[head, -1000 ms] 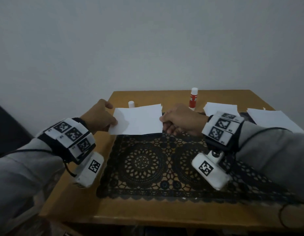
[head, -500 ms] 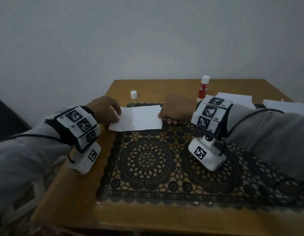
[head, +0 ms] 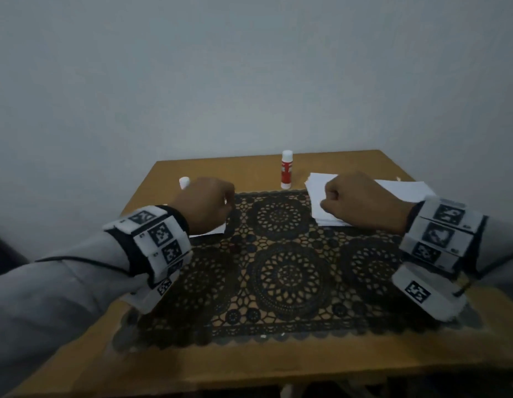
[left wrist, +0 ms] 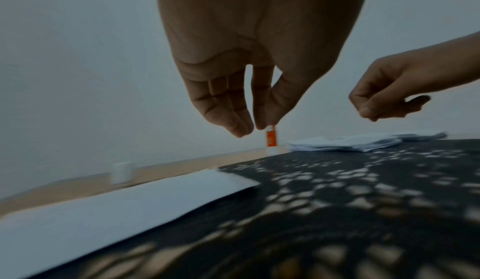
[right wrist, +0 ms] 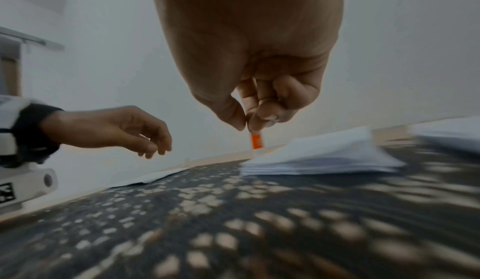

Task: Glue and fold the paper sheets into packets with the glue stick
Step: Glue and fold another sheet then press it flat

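Head view, left to right: the cap (head: 184, 182) stands off the glue stick (head: 286, 169), so the glue may dry if left open. Left hand (head: 205, 206) hangs over the folded sheet (left wrist: 109, 207), fingers (left wrist: 235, 119) loosely curled, holding nothing; the sheet is mostly hidden beneath it. If unpressed, its glued flap may spring open. Right hand (head: 361, 202) hovers over the paper stack (right wrist: 319, 158), fingers nearly pinched, empty; it could lift several sheets together. Both wrist views are blurred, and the desk (head: 335, 360) is dim.
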{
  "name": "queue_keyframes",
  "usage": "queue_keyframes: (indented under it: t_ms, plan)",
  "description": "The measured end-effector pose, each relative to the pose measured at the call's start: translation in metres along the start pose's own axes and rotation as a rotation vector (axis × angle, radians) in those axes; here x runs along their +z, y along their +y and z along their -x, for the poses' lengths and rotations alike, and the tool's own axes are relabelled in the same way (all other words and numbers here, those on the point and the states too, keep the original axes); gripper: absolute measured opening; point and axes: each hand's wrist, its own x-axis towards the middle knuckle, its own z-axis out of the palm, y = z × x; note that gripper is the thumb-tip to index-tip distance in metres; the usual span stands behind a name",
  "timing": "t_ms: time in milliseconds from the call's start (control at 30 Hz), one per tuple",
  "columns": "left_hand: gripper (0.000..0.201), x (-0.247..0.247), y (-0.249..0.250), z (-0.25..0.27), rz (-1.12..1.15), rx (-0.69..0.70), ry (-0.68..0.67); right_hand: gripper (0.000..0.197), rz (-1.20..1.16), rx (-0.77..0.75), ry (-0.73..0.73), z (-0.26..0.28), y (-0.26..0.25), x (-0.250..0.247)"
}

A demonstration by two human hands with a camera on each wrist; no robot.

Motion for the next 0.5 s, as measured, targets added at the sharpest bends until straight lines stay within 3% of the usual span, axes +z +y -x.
queue_keyframes:
  t_ms: [233,500]
  plan:
    - [0.023,0.026,0.097,-0.040,-0.002,0.290,-0.070,0.029,0.114,0.104,0.031,0.020,0.060,-0.005]
    - [0.041,0.060,0.142,-0.091,-0.143,0.333,-0.244,0.015,0.053,0.157,0.060,0.016,0.063,-0.001]
